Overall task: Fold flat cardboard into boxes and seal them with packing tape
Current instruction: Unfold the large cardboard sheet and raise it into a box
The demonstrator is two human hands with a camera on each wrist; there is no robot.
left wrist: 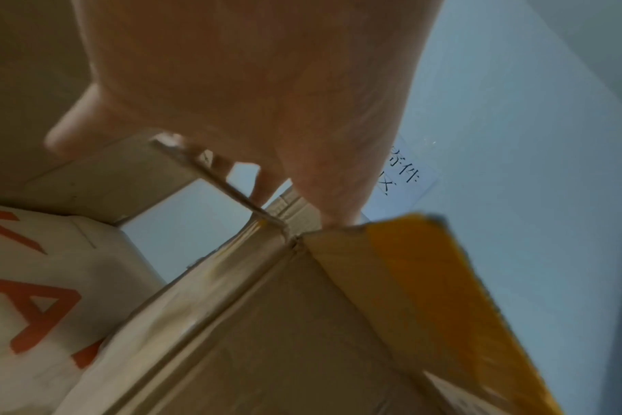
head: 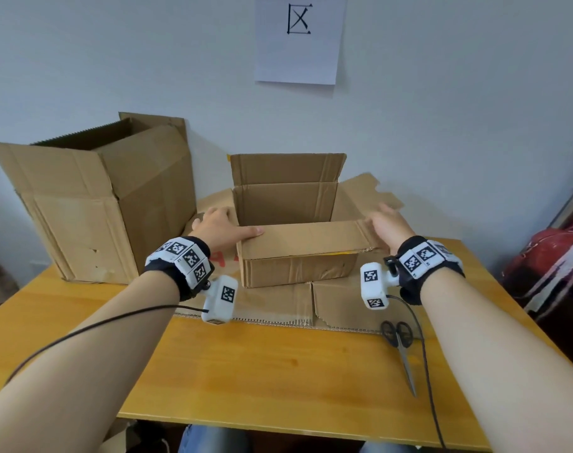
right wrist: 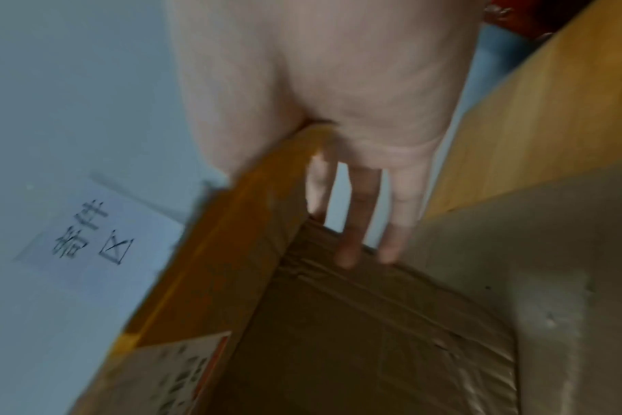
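Head view puts the small box at the table's centre, standing on flat cardboard sheets, mouth up and nothing visible inside. Your left hand sits at its 9 o'clock corner, fingers straight and spread, thumb lying along the near flap; your right hand is at 3 o'clock, fingers straight (the wrist view shows them against the side flap), so neither clamps anything. That pairing likely steadies both ends while flaps fold. At 10 o'clock stands a larger box, open, its contents hidden. Scissors lie at 5 o'clock; no tape is visible.
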